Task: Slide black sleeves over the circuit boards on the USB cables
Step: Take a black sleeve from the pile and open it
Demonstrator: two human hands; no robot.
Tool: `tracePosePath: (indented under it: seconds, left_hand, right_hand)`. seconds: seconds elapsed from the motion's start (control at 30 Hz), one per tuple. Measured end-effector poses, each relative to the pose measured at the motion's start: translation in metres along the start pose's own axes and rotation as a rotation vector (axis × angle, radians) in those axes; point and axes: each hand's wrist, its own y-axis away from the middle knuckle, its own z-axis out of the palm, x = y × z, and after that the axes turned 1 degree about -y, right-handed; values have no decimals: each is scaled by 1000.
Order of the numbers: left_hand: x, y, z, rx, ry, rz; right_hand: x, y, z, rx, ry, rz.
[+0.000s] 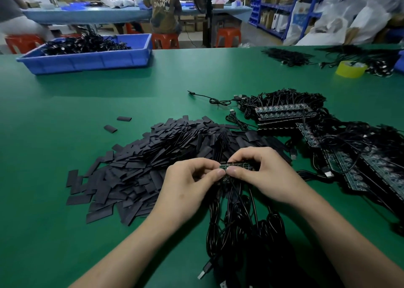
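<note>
Strip of circuit boards: low centre of view, just above the green surface, held between both hands.

Left hand: fingers curled, thumb and forefinger pinching the strip's left end.

Right hand: fingers curled over the strip's far side, thumb pressed on its near edge, gripping the right part. The two thumb tips meet at the strip. The strip's right end is hidden under the right hand's fingers.

USB cables: run from the strip down toward the person as a dark bundle between the forearms. Plugs lie at the near edge of view.

Pile of black sleeves: flat pieces heaped on the surface, left of and behind the hands. The left hand sits over the pile's right edge. Two loose sleeves lie apart on the pile's far left side.

More board strips with cables: stacked right of the pile, extending toward the right edge.

Far side of the surface: blue bin holding black cables at left, roll of yellow tape at right.
</note>
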Motion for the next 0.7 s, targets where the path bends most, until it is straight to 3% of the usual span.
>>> tracePosePath:
  seconds: [0.2,0.5,0.6,0.7]
  left_hand:
    - [-5,-2,-2,-61,105,7]
    - [-6,-2,-6,-157,379,-110]
    - [-5,-2,-6,-124,534,-163]
    - [-4,-3,-10,-80,529,-132]
  right_hand:
    - [5,-3,4,20,-80,-16]
    - [1,-4,-2,-140,-265,-47]
    - [3,-4,-9,-159,-328,-26]
    - [6,-2,-14,-95,-265,39]
